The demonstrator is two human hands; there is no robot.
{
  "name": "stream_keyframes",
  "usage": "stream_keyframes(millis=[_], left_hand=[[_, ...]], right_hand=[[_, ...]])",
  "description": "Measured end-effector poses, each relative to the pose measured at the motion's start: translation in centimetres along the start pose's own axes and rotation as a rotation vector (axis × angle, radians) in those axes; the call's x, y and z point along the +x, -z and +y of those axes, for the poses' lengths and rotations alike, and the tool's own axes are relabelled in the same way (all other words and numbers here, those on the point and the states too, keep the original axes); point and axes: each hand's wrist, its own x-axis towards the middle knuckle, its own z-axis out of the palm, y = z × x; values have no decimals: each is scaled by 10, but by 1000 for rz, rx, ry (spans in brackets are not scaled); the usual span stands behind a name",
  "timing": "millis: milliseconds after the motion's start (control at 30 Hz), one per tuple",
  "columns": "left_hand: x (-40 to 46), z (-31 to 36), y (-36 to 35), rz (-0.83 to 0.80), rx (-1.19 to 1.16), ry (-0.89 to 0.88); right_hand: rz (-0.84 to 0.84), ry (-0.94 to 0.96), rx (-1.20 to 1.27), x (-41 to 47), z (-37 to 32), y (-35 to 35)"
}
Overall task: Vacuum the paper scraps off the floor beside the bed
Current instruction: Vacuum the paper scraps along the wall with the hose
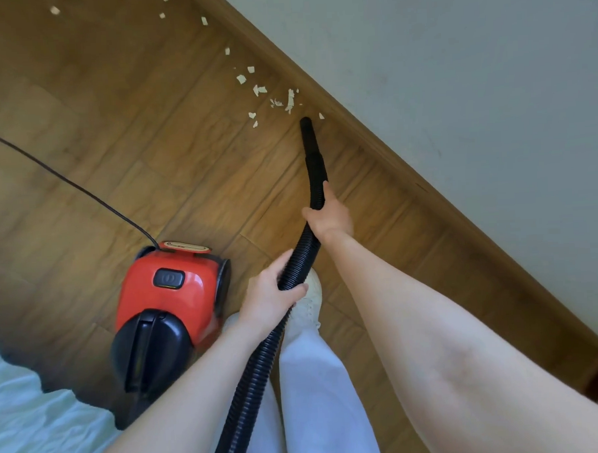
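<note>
Several white paper scraps (259, 89) lie strewn on the wooden floor (122, 141) along the skirting board. The black ribbed vacuum hose (262, 361) runs up between my arms to a smooth black nozzle (307, 130), whose tip rests on the floor just below the nearest scraps. My right hand (329, 215) grips the hose near the nozzle. My left hand (271, 296) grips the hose lower down. The red and black vacuum cleaner (169, 314) stands on the floor to the left of my legs.
A brown skirting board (372, 134) and grey-white wall (473, 81) run diagonally on the right. A black power cord (66, 181) crosses the floor from the left to the vacuum. Pale bedding (35, 426) fills the lower left corner. My white-trousered leg and shoe (309, 304) are below the hose.
</note>
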Motion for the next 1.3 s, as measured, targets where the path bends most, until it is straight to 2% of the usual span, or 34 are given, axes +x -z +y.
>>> stream_keyframes(millis=[300, 600, 767, 1100, 1300], left_hand=[[3, -8, -41, -59, 126, -11], [18, -19, -6, 55, 61, -18], [25, -7, 12, 51, 34, -45], [-5, -6, -13, -51, 51, -33], [-29, -25, -2, 63, 17, 19]], right_hand=[[55, -25, 11, 1, 43, 23], [-108, 97, -5, 21, -1, -4], [-96, 118, -21, 30, -23, -6], [-66, 26, -34, -2, 14, 15], [-170, 108, -129, -15, -2, -21]])
